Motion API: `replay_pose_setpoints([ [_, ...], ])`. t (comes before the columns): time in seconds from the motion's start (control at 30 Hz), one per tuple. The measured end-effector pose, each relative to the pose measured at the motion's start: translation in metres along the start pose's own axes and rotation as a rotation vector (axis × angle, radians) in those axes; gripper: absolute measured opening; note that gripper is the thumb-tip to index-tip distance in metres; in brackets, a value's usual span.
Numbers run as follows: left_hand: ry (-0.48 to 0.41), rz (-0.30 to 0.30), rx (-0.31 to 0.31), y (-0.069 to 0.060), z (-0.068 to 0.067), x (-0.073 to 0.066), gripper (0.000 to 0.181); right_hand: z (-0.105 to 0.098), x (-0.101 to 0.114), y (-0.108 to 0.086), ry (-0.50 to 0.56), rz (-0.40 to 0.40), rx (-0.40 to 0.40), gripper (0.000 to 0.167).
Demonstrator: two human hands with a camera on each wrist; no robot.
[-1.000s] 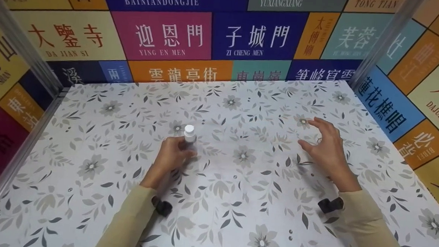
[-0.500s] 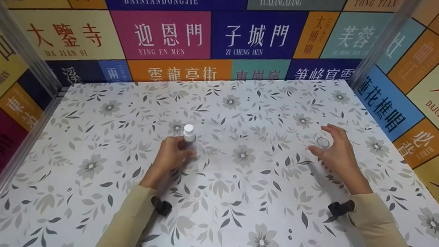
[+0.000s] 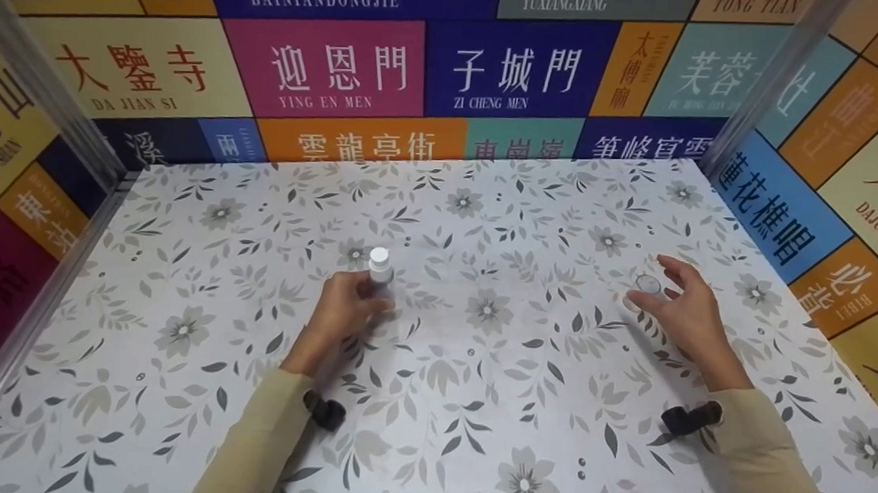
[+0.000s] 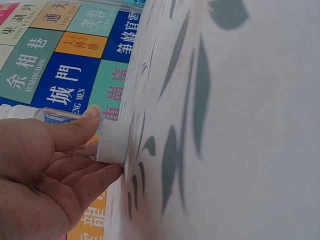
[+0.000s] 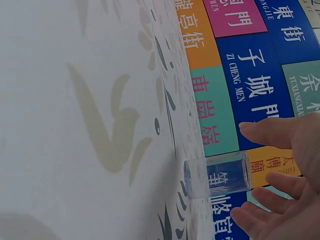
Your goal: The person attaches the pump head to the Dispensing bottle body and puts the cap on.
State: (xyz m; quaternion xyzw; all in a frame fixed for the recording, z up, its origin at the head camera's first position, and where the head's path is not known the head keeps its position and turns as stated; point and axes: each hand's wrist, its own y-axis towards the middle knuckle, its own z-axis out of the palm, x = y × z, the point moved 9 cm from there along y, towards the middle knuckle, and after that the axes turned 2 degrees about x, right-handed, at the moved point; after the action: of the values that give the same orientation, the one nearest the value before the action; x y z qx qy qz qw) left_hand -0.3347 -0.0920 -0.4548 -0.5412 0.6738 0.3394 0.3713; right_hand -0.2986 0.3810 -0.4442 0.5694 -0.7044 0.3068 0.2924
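My left hand [image 3: 342, 305] holds a small clear bottle [image 4: 62, 115] with a white screw cap [image 3: 379, 258] on top and a white base [image 4: 113, 142] against the table. Thumb and fingers lie around its lower part, as the left wrist view shows. On the right stands a small clear glass cup [image 5: 217, 175], upright on the table. Beside it is my right hand [image 3: 687, 308], thumb and fingers spread apart and holding nothing. In the right wrist view, the fingertips [image 5: 262, 194] lie close to the cup's rim; whether any finger touches it, I cannot tell.
A white table [image 3: 431, 396] with a grey leaf and flower print lies under both hands. Colourful panels with large characters [image 3: 335, 68] rise behind it and at both sides. Clear corner posts [image 3: 770, 91] stand at the back corners.
My right hand has moved right and slightly towards me, and the clear cup, hardly visible before, now shows between thumb and fingers. The left hand and the bottle have stayed in place.
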Motion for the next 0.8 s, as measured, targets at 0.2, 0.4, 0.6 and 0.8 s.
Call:
replay_pose_setpoints([
  [0.2,0.002,0.003,-0.003,0.000,0.000,0.001,0.032,0.006,-0.012,0.003,0.054,0.053,0.045,0.099],
  [0.4,0.016,0.018,-0.019,-0.001,-0.001,0.000,0.030,0.009,-0.019,0.005,0.137,0.062,0.069,0.095],
  [0.6,0.006,-0.001,-0.020,-0.001,-0.001,0.002,0.031,0.012,-0.023,0.009,0.181,0.092,0.063,0.089],
  [0.8,0.009,-0.015,-0.018,0.000,0.000,0.002,0.032,0.015,-0.030,0.010,0.160,0.132,0.076,0.089],
])
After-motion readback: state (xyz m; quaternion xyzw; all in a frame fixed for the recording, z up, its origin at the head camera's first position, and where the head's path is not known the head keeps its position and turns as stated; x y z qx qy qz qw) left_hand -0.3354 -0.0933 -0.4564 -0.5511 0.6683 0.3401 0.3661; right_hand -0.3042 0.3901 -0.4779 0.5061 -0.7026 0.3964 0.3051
